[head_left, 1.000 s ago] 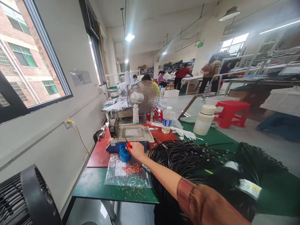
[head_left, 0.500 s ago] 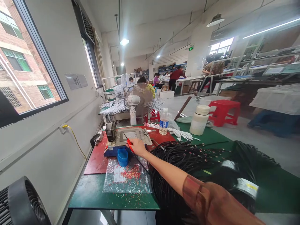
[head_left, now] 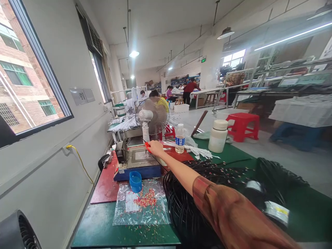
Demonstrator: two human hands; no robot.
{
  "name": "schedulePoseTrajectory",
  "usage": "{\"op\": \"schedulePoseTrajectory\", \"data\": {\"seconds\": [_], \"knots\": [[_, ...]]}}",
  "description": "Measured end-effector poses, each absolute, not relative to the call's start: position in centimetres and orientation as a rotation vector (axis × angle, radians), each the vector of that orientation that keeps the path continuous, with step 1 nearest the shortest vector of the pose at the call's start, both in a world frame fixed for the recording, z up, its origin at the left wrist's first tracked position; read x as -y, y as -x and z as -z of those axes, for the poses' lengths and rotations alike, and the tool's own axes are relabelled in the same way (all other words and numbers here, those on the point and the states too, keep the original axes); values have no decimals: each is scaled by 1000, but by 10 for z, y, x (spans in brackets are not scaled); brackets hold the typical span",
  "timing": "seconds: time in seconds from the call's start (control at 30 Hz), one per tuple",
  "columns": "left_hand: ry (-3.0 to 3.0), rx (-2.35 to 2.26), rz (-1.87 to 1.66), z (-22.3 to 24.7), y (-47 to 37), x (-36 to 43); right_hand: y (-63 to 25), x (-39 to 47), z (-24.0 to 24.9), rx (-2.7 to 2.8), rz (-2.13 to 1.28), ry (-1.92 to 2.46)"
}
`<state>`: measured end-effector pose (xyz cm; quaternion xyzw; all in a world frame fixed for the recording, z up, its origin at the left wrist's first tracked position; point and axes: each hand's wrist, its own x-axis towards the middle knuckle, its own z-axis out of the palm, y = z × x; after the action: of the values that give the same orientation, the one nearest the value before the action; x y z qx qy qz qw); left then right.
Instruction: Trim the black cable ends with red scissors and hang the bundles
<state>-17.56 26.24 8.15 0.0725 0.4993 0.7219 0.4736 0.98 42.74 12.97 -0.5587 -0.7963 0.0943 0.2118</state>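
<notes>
My right hand [head_left: 156, 148] reaches out over a blue box-shaped machine [head_left: 145, 173] with a metal top. Its fingers are closed round a slim red-handled tool [head_left: 147, 146] with a thin dark tip; the exact kind is too small to tell. A black cable [head_left: 158, 161] runs from under this hand towards the heap of black cables [head_left: 178, 204]. Below the hand, a thin dark end stands over the shallow pale tray [head_left: 140, 156] in the machine's top; whether it touches cannot be told. My left hand is out of view.
A blue cup [head_left: 135, 182] stands before the machine, by a clear plastic bag [head_left: 121, 218] strewn with red scraps [head_left: 145, 200]. Behind are a bottle [head_left: 180, 140], a white jar [head_left: 218, 136], white wires [head_left: 199, 150] and a fan [head_left: 153, 116]. Several people work farther off.
My right hand has moved from the machine's front area to farther back and right over its top, with the red-handled tool. The view has shifted slightly.
</notes>
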Motion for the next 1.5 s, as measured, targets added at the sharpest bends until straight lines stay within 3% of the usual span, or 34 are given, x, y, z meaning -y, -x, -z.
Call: {"op": "schedulePoseTrajectory", "data": {"seconds": [0.17, 0.5, 1.03, 1.5], "knots": [[-327, -1435, -1812, -116, 206, -297, -5, -430, -123, 2225, -276, 1575], [-379, -1537, -1772, -119, 186, -304, -1, -426, -121, 2260, -279, 1578], [-329, -1766, -1720, -9, 110, -189, 2, -425, -122, 2265, -287, 1584], [-259, -1904, -1660, -36, 136, -257, 2, -425, -121, 2265, -290, 1595]]}}
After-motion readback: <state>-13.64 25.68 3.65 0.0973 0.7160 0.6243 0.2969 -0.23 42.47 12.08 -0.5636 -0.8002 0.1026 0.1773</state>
